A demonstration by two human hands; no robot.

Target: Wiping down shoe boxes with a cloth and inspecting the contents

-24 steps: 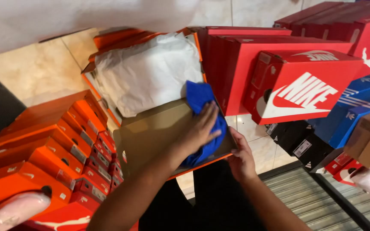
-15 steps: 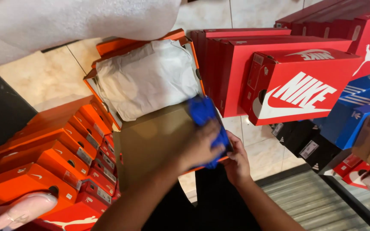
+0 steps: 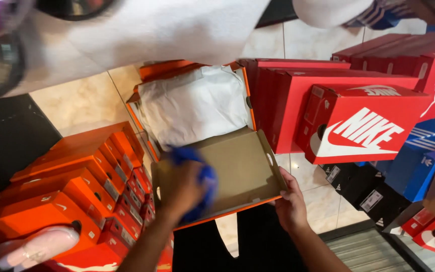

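The left hand [image 3: 179,189] was closed over a blue cloth [image 3: 200,186], pressing it against the inside of the open lid [image 3: 242,168] of an orange shoebox [image 3: 197,108], blurred with motion. The right hand [image 3: 290,201] pinched the lid's near right corner, steadying it flat. White tissue paper [image 3: 192,103] filled the box beyond. Orange boxes [image 3: 71,186] stacked left, red boxes [image 3: 363,121] right.
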